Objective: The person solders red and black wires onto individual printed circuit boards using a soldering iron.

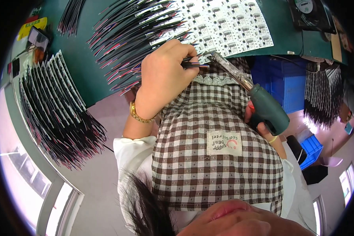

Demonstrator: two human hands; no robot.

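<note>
My left hand (165, 72) is closed over the near edge of the board panel, pinching a black-sheathed cable (191, 65) with thin coloured wire ends. In my right hand (261, 128) is a dark green soldering gun (268, 108). Its long metal barrel slants up and left, and the tip is close to the cable's wire ends; whether they touch cannot be told. The white circuit board panel (228, 27) lies on the table, printed with rows of small components. Many black cables (126, 51) with red, blue and white ends fan out leftward from its left part.
Boards with hanging cables (59, 114) drape over the table's left edge; a similar bunch (324, 92) hangs at right. Loose cables (71, 17) lie on the green table (76, 51). A black fan-like device (311, 13) stands far right, with blue bins (281, 84) below.
</note>
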